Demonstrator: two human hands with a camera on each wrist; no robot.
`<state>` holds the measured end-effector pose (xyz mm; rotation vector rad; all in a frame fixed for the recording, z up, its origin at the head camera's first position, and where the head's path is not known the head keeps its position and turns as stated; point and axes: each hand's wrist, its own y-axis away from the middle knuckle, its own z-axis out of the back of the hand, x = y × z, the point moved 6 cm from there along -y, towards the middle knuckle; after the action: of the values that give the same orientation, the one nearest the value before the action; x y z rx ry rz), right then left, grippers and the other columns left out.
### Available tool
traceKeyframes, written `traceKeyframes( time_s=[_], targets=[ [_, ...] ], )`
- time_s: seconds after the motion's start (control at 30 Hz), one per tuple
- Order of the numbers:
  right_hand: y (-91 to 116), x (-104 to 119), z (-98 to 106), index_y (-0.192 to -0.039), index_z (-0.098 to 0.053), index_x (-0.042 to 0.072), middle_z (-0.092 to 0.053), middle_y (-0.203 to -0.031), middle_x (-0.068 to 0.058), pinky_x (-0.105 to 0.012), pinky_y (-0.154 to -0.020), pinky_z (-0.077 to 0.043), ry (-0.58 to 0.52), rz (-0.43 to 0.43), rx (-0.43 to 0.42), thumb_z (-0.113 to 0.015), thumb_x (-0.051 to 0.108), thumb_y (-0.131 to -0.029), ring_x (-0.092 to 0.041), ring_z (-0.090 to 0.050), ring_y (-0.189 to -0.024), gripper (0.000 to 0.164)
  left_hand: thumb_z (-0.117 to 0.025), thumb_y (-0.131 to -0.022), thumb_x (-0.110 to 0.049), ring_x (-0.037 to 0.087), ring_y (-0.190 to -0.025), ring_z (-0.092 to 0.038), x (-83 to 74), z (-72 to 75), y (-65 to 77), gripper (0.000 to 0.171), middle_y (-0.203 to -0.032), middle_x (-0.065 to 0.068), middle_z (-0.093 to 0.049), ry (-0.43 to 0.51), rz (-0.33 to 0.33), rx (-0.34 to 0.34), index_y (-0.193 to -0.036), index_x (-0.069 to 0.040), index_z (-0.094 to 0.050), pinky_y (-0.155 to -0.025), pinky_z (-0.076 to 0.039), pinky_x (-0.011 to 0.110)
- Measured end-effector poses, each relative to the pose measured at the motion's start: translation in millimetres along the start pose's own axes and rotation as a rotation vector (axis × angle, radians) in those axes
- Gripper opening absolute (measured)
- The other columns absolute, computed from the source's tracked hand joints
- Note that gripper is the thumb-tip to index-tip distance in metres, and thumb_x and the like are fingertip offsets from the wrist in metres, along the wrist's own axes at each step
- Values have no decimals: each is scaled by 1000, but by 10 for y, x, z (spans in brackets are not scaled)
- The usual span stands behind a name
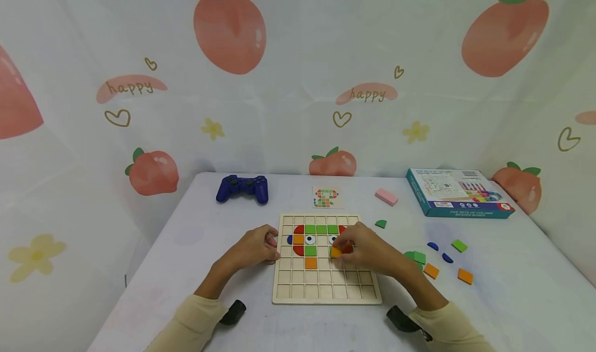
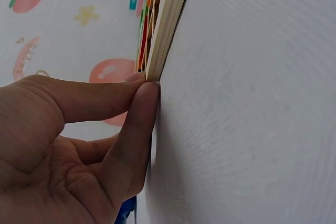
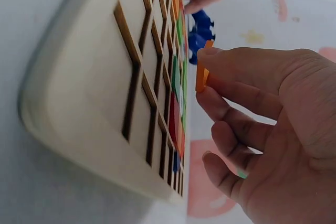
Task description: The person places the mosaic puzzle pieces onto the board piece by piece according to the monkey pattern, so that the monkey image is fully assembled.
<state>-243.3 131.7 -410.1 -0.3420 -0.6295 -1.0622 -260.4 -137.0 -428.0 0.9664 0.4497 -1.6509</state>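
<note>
A wooden grid board (image 1: 326,292) lies on the white table, its upper cells filled with red, green, orange and blue tiles plus two eye tiles. My left hand (image 1: 256,246) pinches the board's left edge between thumb and finger, seen close in the left wrist view at the board's rim (image 2: 167,27). Over the right half of the board, my right hand (image 1: 370,246) holds an orange square tile (image 3: 201,74) between thumb and fingertips, raised above the grid in the right wrist view. That hand hides some cells on the board's right side. A lone orange tile (image 1: 310,263) sits lower in the grid.
Loose orange tiles (image 1: 465,276), green pieces (image 1: 419,258) and blue half-rounds (image 1: 447,258) lie right of the board. Behind it are a pattern card (image 1: 328,198), a pink block (image 1: 386,196), a blue game controller (image 1: 242,189) and a teal box (image 1: 461,194).
</note>
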Motion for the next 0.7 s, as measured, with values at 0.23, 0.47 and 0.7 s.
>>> traceKeyframes(
  time_s=[0.23,0.47,0.7],
  targets=[
    [-9,129,-112,-110,-82,15,-71,-103,9,-33,-85,-50,16,56,30,-86,21,-90,-20,-52,-106,21,-84,-87,-3,17,-87,-62,13,-1,-10,53,-102,8,-65,-5,2,0,-133,6,-60,-79,-58,31],
    [-5,193,-189,-111,-81,13,-71,-107,8,-42,-95,-51,55,87,41,-85,19,-91,-17,-53,-109,20,-84,-86,-2,18,-86,-62,2,1,-5,53,-102,8,-65,4,-3,3,-132,6,-60,-77,-58,31],
    [-16,214,-234,-111,-82,11,-71,-106,7,-39,-92,-51,102,121,40,-85,17,-90,-15,-54,-105,22,-83,-87,-3,18,-87,-62,10,-5,-12,52,-102,8,-65,3,10,-3,-133,6,-60,-78,-58,31]
  ],
)
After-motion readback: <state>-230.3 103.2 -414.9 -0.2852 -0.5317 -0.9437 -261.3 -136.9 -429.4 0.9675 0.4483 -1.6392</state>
